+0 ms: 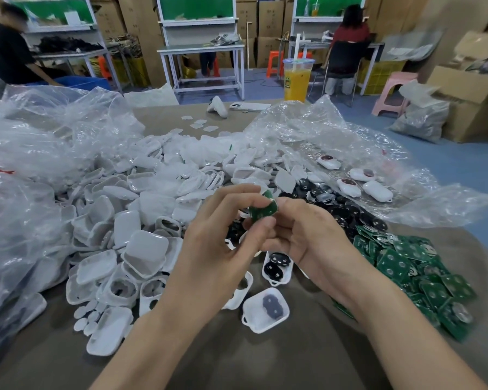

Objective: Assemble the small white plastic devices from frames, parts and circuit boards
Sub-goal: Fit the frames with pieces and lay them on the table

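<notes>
Both hands meet above the middle of the table on one small green circuit board (pixel 261 211). My left hand (pixel 223 237) pinches its near and top edges with thumb and fingers. My right hand (pixel 307 235) grips its right side, where a white rim shows. Below the hands lie white frames with dark button pads: one (pixel 265 309) in front, another (pixel 276 267) under my right palm. A big heap of white shells (pixel 141 220) fills the left. Green circuit boards (pixel 414 268) pile at the right, black pads (pixel 330 198) behind them.
Crumpled clear plastic bags (pixel 40 142) lie at the left and back right, with several finished white devices (pixel 350 185) on the right sheet. A cup of orange drink (pixel 297 80) and a phone (pixel 250 106) stand at the far edge. People work at benches behind.
</notes>
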`<state>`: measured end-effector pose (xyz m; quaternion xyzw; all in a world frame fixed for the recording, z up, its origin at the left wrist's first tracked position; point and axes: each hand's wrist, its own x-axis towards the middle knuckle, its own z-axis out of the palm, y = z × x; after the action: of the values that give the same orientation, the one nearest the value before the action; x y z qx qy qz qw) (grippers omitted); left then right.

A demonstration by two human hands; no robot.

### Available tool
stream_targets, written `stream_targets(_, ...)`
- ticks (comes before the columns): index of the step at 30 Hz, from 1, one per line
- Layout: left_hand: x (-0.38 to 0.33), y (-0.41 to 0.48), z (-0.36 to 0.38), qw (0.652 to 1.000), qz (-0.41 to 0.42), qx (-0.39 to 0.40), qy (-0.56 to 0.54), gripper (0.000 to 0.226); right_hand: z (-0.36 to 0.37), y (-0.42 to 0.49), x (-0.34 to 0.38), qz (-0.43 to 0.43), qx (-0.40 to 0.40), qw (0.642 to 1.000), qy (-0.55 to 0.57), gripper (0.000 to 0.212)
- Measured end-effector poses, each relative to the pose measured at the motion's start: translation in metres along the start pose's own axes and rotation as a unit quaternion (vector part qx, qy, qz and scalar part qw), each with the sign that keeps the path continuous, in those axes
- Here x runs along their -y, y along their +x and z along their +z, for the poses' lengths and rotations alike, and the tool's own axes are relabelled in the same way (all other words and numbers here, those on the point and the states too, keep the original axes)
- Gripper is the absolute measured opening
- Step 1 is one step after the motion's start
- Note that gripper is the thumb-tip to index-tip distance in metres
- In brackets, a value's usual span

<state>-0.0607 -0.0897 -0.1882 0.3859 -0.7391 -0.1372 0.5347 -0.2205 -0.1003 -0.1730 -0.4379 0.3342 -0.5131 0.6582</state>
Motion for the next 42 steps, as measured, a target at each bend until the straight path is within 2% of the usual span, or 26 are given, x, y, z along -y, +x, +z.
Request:
stream_targets(5,-0.001,0.000,-0.001,0.999,0.008,-0.004,0.034,0.022,0.003,0.000,0.001,0.018,0.010,1.000,0.017,0.034)
stream_targets(8,0.002,-0.001,0.001,0.998,0.022,-0.007,0.061,0.022,0.000,0.000,-0.001,0.010,0.004,1.000,-0.004,0.046)
stream_targets(13,0.002,-0.002,0.004,0.994,0.039,-0.022,0.104,0.021,-0.006,0.002,-0.003,-0.013,-0.011,0.999,-0.046,0.027)
stream_targets(19,-0.001,-0.001,0.000,0.992,0.024,-0.010,0.122,0.026,-0.007,0.000,-0.004,-0.037,-0.029,0.993,-0.109,0.024)
stream_targets(23,-0.007,-0.001,0.002,0.995,-0.076,-0.016,0.064,0.019,-0.007,0.000,-0.003,-0.050,-0.047,0.989,-0.131,0.022)
stream_targets(26,-0.009,0.001,0.002,0.981,-0.185,-0.012,-0.048,0.010,-0.007,-0.001,-0.002,-0.053,-0.056,0.988,-0.137,0.024)
stream_targets(28,-0.011,0.004,0.000,0.966,-0.226,-0.007,-0.126,0.009,-0.007,-0.001,-0.001,-0.053,-0.057,0.988,-0.133,0.026)
stream_targets(32,-0.013,0.007,-0.003,0.947,-0.248,0.008,-0.203,0.012,-0.008,-0.001,0.000,-0.055,-0.060,0.989,-0.121,0.027)
stream_targets(42,-0.009,0.007,-0.003,0.932,-0.270,0.014,-0.244,0.022,-0.010,0.001,-0.002,-0.063,-0.069,0.989,-0.117,0.024)
